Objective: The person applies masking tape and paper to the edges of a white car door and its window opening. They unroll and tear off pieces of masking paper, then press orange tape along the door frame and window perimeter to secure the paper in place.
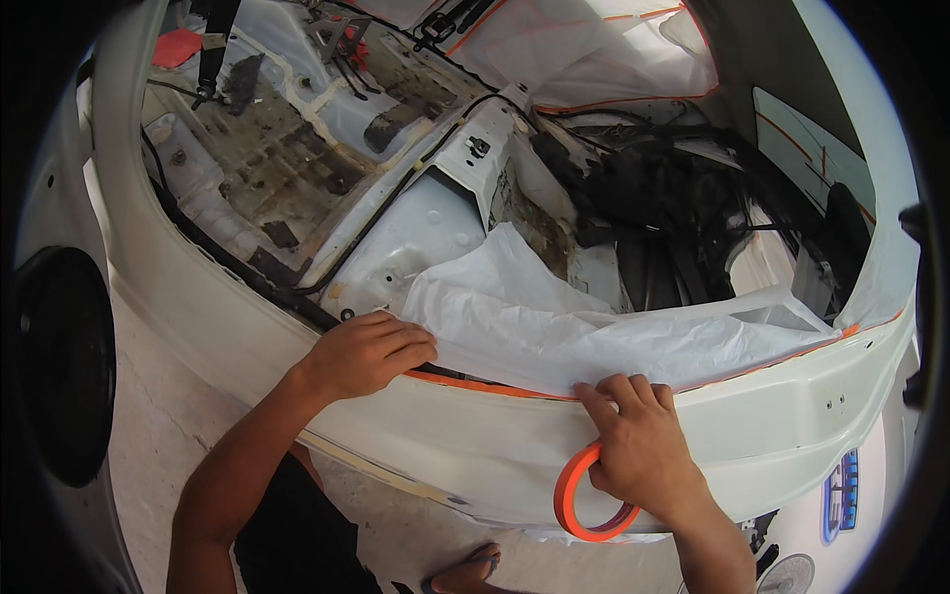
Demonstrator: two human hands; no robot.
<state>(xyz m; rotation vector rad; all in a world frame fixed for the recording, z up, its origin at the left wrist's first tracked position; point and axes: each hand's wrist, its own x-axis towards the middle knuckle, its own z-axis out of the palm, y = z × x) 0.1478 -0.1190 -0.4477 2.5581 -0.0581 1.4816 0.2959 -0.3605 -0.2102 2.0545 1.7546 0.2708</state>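
Two bare hands work along the rim of a stripped white car body shell [416,436], which fills most of the view; its bare floor shows patches of dark residue, and a tangle of black wiring [683,208] sits in the right half of the opening. Over the near edge of that opening lies a white plastic masking sheet [554,327], crumpled and bunched, its lower border fastened to the shell's sill by a line of orange tape [475,384] that runs on toward the right. More sheeting edged in orange covers the far side at the top.

At the sheet's left end, the left hand [364,352] lies flat and unclenched, palm down, fingers pressing the sheet's corner and the tape onto the sill. The right hand [643,450] rests its fingertips on the sheet's taped border near the middle, while its lower fingers curl through the core of an orange tape roll [586,497], which hangs just below the sill against the outer panel.
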